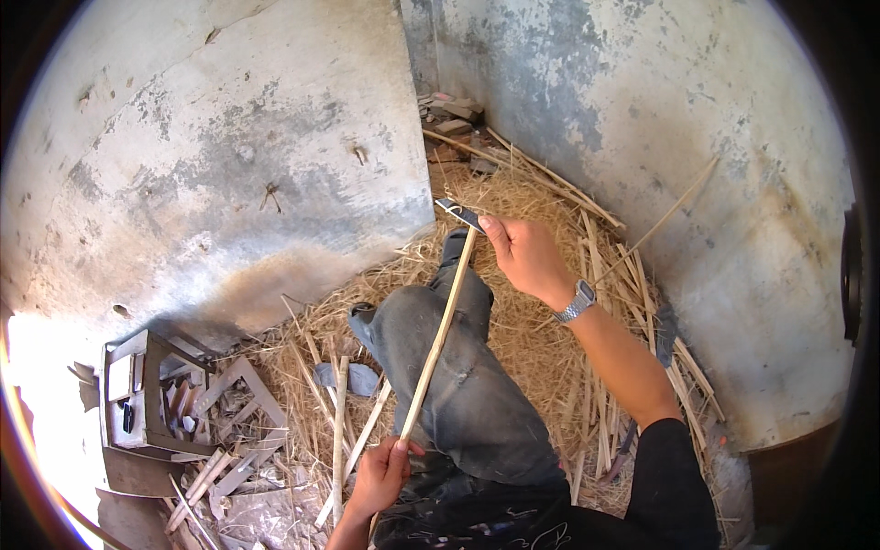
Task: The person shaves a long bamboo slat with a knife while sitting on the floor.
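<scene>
A long, pale split-wood or bamboo strip (442, 337) slants up across my bent leg in dark grey trousers. My left hand (380, 474) is closed round its lower part, near my lap. In my right hand (527, 257), which wears a metal wristwatch (577, 301), is a knife (461, 214) with a short dark blade. Its handle is hidden in my fist. The blade crosses the strip's upper end and touches it or nearly so. A thin pale curl, seemingly a shaving, shows by the blade.
Straw-like shavings (532, 367) cover the floor round my legs. More strips (596, 394) lie along the right wall (715, 275). A broken wooden frame (137, 394) and scrap stand at the left. Bricks (454, 115) are piled in the far corner, by the left wall's edge (417, 110).
</scene>
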`<move>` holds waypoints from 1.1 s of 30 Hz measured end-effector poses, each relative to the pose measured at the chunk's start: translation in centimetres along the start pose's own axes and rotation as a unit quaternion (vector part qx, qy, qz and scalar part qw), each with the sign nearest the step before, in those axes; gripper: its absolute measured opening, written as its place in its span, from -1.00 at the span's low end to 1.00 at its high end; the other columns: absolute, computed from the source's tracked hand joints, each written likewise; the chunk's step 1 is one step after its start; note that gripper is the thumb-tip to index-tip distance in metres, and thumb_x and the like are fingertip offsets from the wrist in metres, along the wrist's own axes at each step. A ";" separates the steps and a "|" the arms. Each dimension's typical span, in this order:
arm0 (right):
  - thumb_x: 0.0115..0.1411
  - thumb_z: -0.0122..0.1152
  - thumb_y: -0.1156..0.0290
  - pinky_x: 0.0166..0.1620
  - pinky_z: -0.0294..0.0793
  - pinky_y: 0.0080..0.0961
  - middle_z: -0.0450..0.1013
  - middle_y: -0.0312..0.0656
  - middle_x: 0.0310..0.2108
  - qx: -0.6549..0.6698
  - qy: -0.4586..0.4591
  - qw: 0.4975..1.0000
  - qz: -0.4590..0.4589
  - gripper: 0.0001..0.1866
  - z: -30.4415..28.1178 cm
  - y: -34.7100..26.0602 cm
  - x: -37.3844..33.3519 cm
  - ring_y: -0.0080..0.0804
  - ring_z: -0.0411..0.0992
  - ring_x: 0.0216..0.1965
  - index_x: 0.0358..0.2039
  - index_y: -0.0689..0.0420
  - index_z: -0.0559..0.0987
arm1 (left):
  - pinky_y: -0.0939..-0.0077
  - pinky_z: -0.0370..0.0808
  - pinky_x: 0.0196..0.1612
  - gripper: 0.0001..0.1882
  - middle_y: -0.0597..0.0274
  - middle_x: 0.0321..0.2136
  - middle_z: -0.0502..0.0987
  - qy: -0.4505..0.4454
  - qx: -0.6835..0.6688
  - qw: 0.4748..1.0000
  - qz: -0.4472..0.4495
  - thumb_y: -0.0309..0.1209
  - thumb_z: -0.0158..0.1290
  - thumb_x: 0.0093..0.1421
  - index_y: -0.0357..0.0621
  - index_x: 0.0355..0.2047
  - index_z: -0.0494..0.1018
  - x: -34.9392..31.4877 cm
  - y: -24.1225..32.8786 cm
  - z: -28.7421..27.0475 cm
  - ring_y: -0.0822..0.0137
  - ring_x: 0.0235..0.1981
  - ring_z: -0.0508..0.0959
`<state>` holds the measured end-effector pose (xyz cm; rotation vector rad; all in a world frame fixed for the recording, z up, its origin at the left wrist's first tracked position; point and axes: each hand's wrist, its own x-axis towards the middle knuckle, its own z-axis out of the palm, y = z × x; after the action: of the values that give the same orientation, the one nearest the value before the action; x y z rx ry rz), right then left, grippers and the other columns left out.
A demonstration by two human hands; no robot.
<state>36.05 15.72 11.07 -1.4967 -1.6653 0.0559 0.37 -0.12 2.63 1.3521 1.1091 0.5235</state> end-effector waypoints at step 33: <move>0.51 -0.09 0.04 -0.61 0.29 -0.16 0.32 0.02 -0.78 0.025 -0.071 0.997 0.005 -0.42 3.7 -1.8 -3.9 0.02 0.31 -0.76 -0.49 0.20 0.61 | 0.56 0.14 -0.69 -0.50 0.40 -0.73 0.14 -0.102 -0.209 0.969 -0.079 -0.15 -0.29 0.58 -0.40 -0.20 0.43 0.2 -0.3 -0.8 0.53 -0.80 0.11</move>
<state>31.96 13.87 7.62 -1.4929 -1.7565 0.2124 -0.32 0.37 2.40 0.9179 0.8701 0.4582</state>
